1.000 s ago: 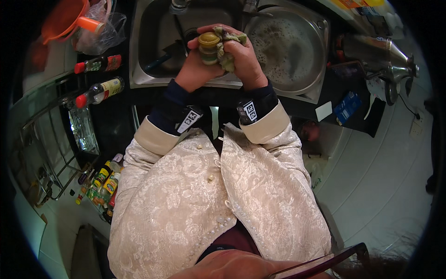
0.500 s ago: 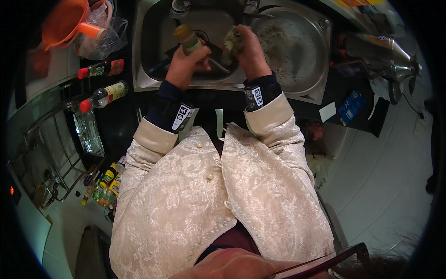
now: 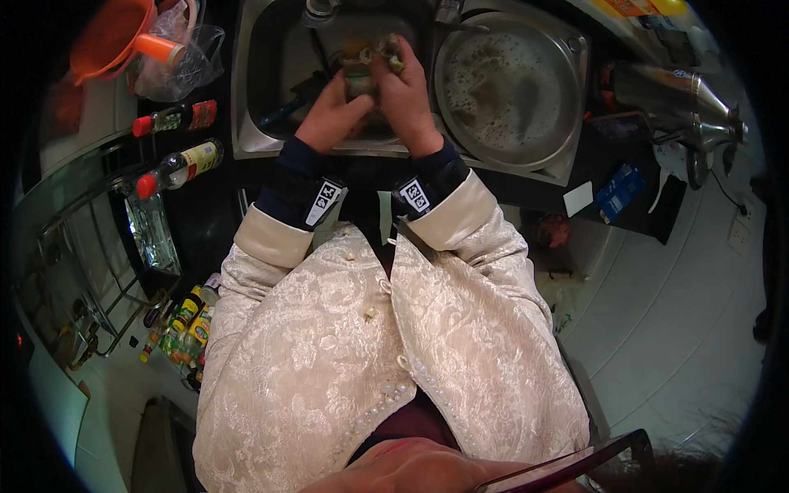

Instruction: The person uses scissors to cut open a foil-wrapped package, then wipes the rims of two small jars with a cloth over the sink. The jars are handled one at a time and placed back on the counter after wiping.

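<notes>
Over the left sink basin [image 3: 263, 90] my two hands are close together. My left hand [image 3: 335, 113] is wrapped round a small jar [image 3: 359, 82] with a pale green body; its yellow-orange cap is mostly covered. A crumpled, pale greenish cloth [image 3: 386, 51] is gripped in my right hand [image 3: 407, 97] and lies against the upper part of the jar. Below them a dark-handled utensil [image 3: 283, 112] rests in the basin, partly hidden by my left hand.
On the right, a round metal pan [image 3: 509, 90] of foamy water fills the other basin. Red-capped bottles [image 3: 185, 167], an orange colander [image 3: 107, 37] and a plastic bag [image 3: 185, 74] are at left. A metal kettle [image 3: 699, 107] and a blue packet [image 3: 620, 193] lie right.
My right hand has moved left with the cloth, from beside the right basin onto the jar. The jar's cap, plainly visible before, is now mostly covered.
</notes>
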Demonstrator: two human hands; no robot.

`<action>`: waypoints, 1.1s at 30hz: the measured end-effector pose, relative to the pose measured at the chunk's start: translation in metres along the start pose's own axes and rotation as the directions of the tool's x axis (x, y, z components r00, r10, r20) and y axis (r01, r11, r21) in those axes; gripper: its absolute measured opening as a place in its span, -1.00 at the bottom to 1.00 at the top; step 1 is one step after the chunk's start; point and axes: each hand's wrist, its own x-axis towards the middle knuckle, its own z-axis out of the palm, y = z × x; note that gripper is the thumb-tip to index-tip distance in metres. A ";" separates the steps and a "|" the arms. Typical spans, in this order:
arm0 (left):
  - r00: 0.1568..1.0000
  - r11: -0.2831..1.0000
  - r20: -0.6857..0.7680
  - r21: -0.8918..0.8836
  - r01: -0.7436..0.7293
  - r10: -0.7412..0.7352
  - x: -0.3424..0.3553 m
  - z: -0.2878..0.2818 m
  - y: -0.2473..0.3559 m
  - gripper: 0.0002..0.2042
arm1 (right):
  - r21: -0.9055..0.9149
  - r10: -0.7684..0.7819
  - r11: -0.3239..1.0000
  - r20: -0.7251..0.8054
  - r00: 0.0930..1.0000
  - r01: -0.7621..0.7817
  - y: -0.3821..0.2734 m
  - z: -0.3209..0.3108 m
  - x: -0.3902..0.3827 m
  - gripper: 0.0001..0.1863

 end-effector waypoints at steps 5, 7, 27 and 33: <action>1.000 0.994 -0.012 -0.113 -0.007 0.005 0.001 -0.004 -0.009 -0.67 | 0.383 0.206 0.893 0.121 0.971 -0.237 -0.003 0.000 -0.001 -0.66; 0.982 0.990 -0.134 -0.021 -0.139 0.135 0.009 -0.003 -0.016 -0.59 | 0.363 0.264 0.884 0.133 0.955 -0.295 -0.003 0.003 -0.006 -0.66; 0.866 0.690 0.022 0.594 -0.414 0.500 -0.001 0.006 -0.022 -0.19 | 0.457 0.346 0.845 -0.077 0.935 -0.275 0.005 -0.007 -0.010 -0.75; 0.991 0.916 0.085 -0.380 0.127 -0.102 -0.035 0.010 -0.005 -0.35 | 0.312 0.100 0.949 -0.156 0.983 -0.047 0.001 -0.007 -0.011 -0.82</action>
